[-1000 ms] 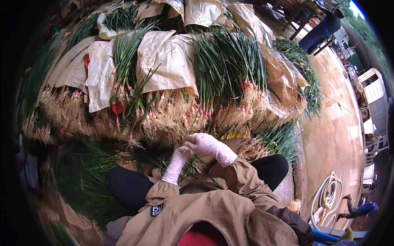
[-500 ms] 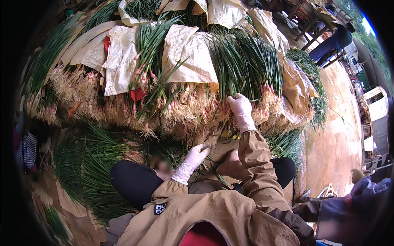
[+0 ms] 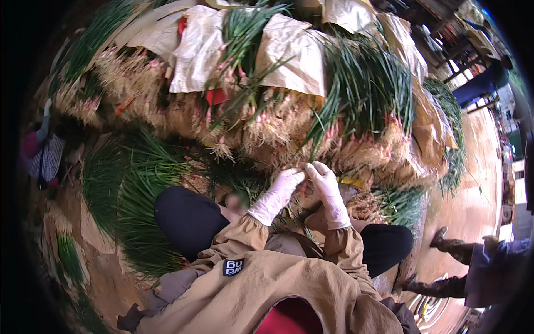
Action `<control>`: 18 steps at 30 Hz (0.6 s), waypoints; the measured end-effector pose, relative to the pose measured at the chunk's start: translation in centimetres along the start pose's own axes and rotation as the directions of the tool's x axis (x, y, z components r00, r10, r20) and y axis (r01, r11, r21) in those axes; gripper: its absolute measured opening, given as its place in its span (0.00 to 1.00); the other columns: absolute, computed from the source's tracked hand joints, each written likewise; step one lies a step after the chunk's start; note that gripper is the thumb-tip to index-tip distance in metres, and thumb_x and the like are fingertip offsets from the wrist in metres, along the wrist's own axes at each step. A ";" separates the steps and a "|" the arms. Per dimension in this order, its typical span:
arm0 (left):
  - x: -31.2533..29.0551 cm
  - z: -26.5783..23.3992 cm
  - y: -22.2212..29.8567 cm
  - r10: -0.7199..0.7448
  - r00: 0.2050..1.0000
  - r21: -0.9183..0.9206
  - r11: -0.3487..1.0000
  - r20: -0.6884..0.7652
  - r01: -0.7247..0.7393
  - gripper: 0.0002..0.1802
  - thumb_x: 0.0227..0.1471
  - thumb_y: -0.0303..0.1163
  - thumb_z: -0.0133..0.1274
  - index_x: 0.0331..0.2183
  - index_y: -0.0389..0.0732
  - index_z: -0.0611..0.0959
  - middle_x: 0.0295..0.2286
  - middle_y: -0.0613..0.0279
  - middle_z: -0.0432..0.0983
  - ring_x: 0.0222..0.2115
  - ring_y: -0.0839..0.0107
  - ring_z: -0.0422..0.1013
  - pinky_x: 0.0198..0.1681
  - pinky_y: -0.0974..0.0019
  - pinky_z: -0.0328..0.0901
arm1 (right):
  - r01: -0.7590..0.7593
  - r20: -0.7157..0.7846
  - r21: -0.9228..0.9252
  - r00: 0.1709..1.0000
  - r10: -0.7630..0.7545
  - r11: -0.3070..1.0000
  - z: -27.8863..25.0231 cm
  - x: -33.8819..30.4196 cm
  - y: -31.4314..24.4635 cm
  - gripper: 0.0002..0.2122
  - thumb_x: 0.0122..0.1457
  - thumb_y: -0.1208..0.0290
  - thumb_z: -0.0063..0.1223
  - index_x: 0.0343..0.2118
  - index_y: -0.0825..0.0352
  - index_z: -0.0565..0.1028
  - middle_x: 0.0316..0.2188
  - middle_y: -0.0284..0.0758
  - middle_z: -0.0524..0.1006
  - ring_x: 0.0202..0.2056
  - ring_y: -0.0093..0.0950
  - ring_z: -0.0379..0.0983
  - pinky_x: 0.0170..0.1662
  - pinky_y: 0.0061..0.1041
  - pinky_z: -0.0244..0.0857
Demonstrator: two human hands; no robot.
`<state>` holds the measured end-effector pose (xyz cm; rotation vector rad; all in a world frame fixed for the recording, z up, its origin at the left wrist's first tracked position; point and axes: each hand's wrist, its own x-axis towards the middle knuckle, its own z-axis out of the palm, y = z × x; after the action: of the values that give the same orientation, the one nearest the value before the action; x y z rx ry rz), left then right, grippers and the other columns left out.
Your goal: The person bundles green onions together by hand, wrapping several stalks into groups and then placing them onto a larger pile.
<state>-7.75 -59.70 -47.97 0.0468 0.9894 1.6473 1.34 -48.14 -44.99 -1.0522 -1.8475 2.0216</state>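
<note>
My left hand [image 3: 282,192] and my right hand [image 3: 327,192], both in thin white gloves, meet in front of the heap with fingertips pinched together. Between them is a spring onion [image 3: 315,143], its green leaves pointing up toward the heap; its lower end shows only partly under my fingers, so I cannot tell if there is more than one. Just beyond, spring onions [image 3: 370,83] lie in a thick layer, leaves away from me, pink bulbs and pale roots [image 3: 272,128] facing me.
Pale sheets [image 3: 292,58] cover parts of the heap. Loose spring onions [image 3: 147,206] lie on the ground left of my knee [image 3: 186,214]. A small root pile [image 3: 364,207] sits right of my hands. At the right stands a person in muddy boots [image 3: 453,247]; another sits far left [image 3: 47,156].
My right hand has drawn back from the heap to my left hand, bringing a spring onion with it. My left hand has risen to meet it. The view has shifted, and the person at right has moved.
</note>
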 end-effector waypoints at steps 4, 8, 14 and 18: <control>2.9 1.9 -1.8 0.410 0.909 0.682 0.643 0.079 -0.349 0.09 0.57 0.27 0.48 0.36 0.32 0.79 0.26 0.58 0.77 0.24 0.66 0.75 0.28 0.63 0.71 | 0.201 -0.157 -0.402 0.946 -0.284 0.893 -1.5 1.3 -0.4 0.12 0.63 0.66 0.50 0.32 0.71 0.77 0.24 0.32 0.78 0.24 0.20 0.69 0.29 0.23 0.65; 1.4 3.9 -0.8 -0.007 0.977 -0.220 0.974 0.211 0.055 0.09 0.59 0.33 0.49 0.34 0.38 0.78 0.18 0.68 0.69 0.16 0.77 0.65 0.16 0.73 0.60 | 0.137 -0.450 0.126 0.891 -0.067 0.982 -3.1 1.6 -0.6 0.15 0.66 0.57 0.45 0.31 0.63 0.76 0.19 0.25 0.70 0.20 0.19 0.64 0.23 0.19 0.58; -1.2 3.9 -2.1 -0.020 0.974 -0.345 0.933 0.225 0.099 0.13 0.62 0.36 0.44 0.30 0.39 0.76 0.17 0.69 0.66 0.12 0.78 0.59 0.14 0.75 0.57 | -0.015 -0.087 0.445 0.994 0.060 0.895 -1.6 -1.9 -2.4 0.17 0.64 0.54 0.48 0.36 0.65 0.74 0.20 0.23 0.66 0.18 0.16 0.57 0.20 0.16 0.50; 0.1 4.1 -1.0 -0.016 0.956 -0.307 0.945 0.293 0.109 0.14 0.62 0.37 0.43 0.31 0.39 0.76 0.16 0.69 0.66 0.12 0.78 0.59 0.13 0.75 0.56 | 0.068 -0.218 -0.084 0.972 -0.084 0.994 -1.5 -1.4 -5.5 0.13 0.63 0.61 0.48 0.31 0.67 0.77 0.16 0.34 0.72 0.17 0.22 0.67 0.21 0.22 0.62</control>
<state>-4.87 -57.32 -46.02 0.0336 0.4909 1.6675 1.61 -46.77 -39.30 -1.1558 -1.8306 1.7261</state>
